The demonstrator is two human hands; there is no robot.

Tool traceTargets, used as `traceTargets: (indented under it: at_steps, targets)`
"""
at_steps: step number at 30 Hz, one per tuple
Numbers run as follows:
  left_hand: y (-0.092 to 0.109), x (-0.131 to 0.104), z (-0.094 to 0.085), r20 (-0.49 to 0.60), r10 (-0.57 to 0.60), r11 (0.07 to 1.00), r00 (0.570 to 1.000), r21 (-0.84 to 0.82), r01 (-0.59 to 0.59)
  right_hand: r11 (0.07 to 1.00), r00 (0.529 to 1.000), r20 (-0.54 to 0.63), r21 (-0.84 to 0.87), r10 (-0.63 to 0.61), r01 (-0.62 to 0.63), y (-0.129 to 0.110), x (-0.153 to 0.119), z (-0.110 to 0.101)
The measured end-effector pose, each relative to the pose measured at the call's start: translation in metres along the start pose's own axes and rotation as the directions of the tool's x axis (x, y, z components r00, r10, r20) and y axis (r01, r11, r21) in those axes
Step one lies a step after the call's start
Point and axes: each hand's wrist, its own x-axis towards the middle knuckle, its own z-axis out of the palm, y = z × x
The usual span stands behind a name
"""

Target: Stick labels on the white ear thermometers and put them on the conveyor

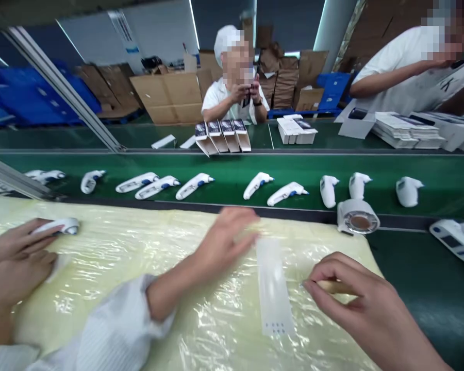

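Observation:
My left hand [220, 239] reaches toward the near edge of the green belt, blurred by motion, with fingers and thumb apart and nothing visible in it. My right hand [355, 293] is closed in a pinch at the right of the padded surface. A tiny bluish speck shows at its fingertips, too small to name. Between the hands lies a pale translucent strip [272, 288] with small blue marks near its lower end. White handheld devices with blue tips lie along the belt; one such device [259, 185] is beyond my left fingers.
Clear plastic over a yellowish sheet [201, 319] covers the bench. At left, another person's hands [19, 257] hold a white device. A round white fixture [359, 216] stands at the belt's edge. Two people work across the green belt [224, 175], near open boxes [222, 136] and stacked cartons.

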Motion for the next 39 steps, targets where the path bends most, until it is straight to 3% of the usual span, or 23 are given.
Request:
traceTargets:
  at_steps: [1,2,4,7,9,12,15,17,19,22,26,31,39]
  targets:
    - [-0.017,0.020,-0.013,-0.096,-0.174,0.977,0.980,0.105,0.184,1.000,0.999,-0.037,0.000,-0.006,0.006,-0.005,0.004,-0.002]
    - [-0.035,0.040,-0.025,-0.165,-0.268,0.944,0.949,0.151,0.293,1.000,0.997,-0.072,0.000,-0.022,0.022,-0.010,0.008,-0.003]
    - [-0.069,0.074,-0.046,-0.215,-0.376,0.893,0.901,0.174,0.415,0.996,0.989,-0.119,-0.007,-0.090,0.090,-0.019,0.016,-0.005]
    - [-0.099,0.101,-0.063,-0.180,-0.454,0.864,0.873,0.152,0.481,0.972,0.958,-0.163,-0.042,-0.236,0.232,-0.027,0.031,-0.007]
    - [-0.101,0.104,-0.065,-0.156,-0.461,0.868,0.873,0.124,0.481,0.942,0.922,-0.192,-0.072,-0.336,0.329,-0.029,0.041,-0.010]
    - [-0.080,0.093,-0.055,-0.154,-0.405,0.908,0.901,0.049,0.417,0.912,0.876,-0.254,-0.106,-0.410,0.396,-0.029,0.053,-0.016]
    - [-0.036,0.072,-0.033,-0.119,-0.274,0.961,0.954,-0.072,0.267,0.926,0.872,-0.314,-0.100,-0.376,0.363,-0.030,0.059,-0.020]
    - [-0.002,0.057,-0.018,-0.059,-0.171,0.951,0.983,-0.269,0.150,0.942,0.880,-0.340,-0.075,-0.333,0.327,-0.031,0.059,-0.019]
    - [0.026,0.043,-0.004,-0.001,-0.113,0.849,0.994,-0.520,0.096,0.957,0.893,-0.349,-0.043,-0.282,0.286,-0.031,0.058,-0.016]
    - [0.052,0.028,0.010,0.090,-0.126,0.659,0.988,-0.737,0.151,0.979,0.917,-0.353,0.009,-0.188,0.204,-0.030,0.055,-0.010]
    - [0.063,0.019,0.019,0.118,-0.103,0.585,0.988,-0.796,0.156,0.982,0.916,-0.365,0.026,-0.164,0.186,-0.029,0.054,-0.003]
    - [0.070,0.015,0.015,0.127,-0.119,0.588,0.985,-0.790,0.173,0.968,0.896,-0.370,-0.041,-0.244,0.247,-0.027,0.058,0.000]
    - [0.067,0.012,0.019,0.165,-0.126,0.576,0.978,-0.790,0.208,0.970,0.896,-0.377,-0.044,-0.236,0.237,-0.029,0.056,0.000]
